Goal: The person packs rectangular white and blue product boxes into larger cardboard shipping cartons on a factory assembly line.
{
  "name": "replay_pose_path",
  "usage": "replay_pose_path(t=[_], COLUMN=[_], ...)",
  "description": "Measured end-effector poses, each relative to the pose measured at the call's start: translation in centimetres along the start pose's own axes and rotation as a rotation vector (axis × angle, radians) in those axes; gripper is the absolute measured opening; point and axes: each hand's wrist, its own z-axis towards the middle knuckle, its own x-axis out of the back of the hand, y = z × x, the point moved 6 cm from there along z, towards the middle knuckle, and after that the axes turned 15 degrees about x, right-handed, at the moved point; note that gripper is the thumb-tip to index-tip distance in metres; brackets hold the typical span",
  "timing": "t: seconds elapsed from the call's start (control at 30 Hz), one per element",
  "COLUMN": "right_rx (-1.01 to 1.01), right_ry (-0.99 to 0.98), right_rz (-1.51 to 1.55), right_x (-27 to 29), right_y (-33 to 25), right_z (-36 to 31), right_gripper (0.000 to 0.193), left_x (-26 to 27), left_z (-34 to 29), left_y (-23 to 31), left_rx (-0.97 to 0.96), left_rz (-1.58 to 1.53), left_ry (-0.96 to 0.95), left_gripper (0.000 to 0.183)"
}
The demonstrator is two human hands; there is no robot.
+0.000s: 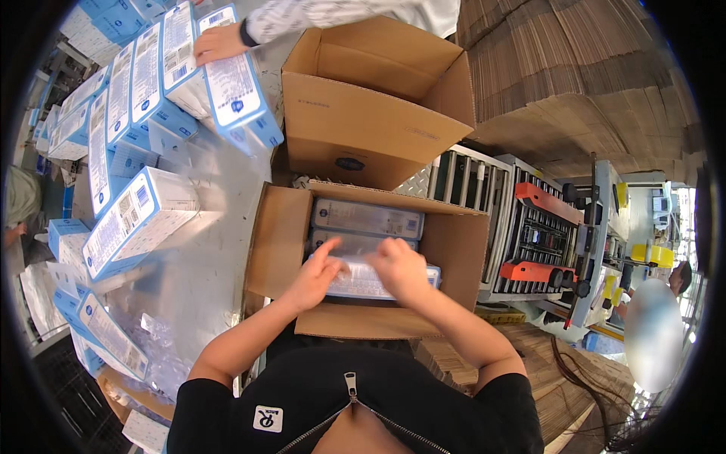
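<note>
An open cardboard carton [367, 321] stands in front of me with its flaps spread. Several long blue-and-white boxes [368, 218] lie in it side by side. My left hand [316, 278] is over the carton's near left part, thumb and fingers apart, beside the nearest box. Over the right half of that box, my right hand [401, 271] has its fingers curled together and slightly blurred. Whatever those fingers pinch, if anything, is hidden. Both hands are close above the nearest box; whether they touch it I cannot tell.
A second open carton [363, 129] stands beyond mine. At upper left, a co-worker's hand [219, 43] rests on a blue-and-white box [236, 94] on the metal table [215, 257], among several others. Flattened cardboard stacks [567, 68] rise at far right, beside a roller conveyor [473, 178] with red-orange guides [548, 203].
</note>
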Motion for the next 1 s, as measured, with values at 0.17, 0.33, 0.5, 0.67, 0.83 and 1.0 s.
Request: replay_pose_path(t=[0.17,0.33,0.5,0.67,0.83,1.0], right_rx=[-0.837,-0.223,0.816,0.324,0.513,0.796], right_ry=[-0.253,-0.377,-1.111,-0.136,-0.442,-0.188], right_rz=[0.720,0.249,0.108,0.236,-0.055,-0.145], right_x=[-17.0,-34.1,-23.8,-2.7,-11.4,-8.6], right_y=[9.8,9.6,4.3,-11.8,-22.3,-22.4], right_z=[0.2,4.7,6.8,19.0,28.7,24.3], right_gripper=[0.013,0.031,0.036,0.068,0.106,0.078], left_x=[-0.4,12.3,28.9,27.9,37.7,43.7], left_z=[0.6,-8.1,-19.6,-16.5,-9.4,-7.2], left_y=[-7.3,9.3,5.0,5.5,14.1,9.2], left_rx=[-0.248,-0.129,-0.067,-0.046,0.375,0.346], left_rz=[1.103,1.254,1.291,1.169,1.032,0.580], left_ry=[-0.081,0.308,0.967,0.733,1.466,1.089], left_gripper=[0.042,0.062,0.080,0.077,0.096,0.104])
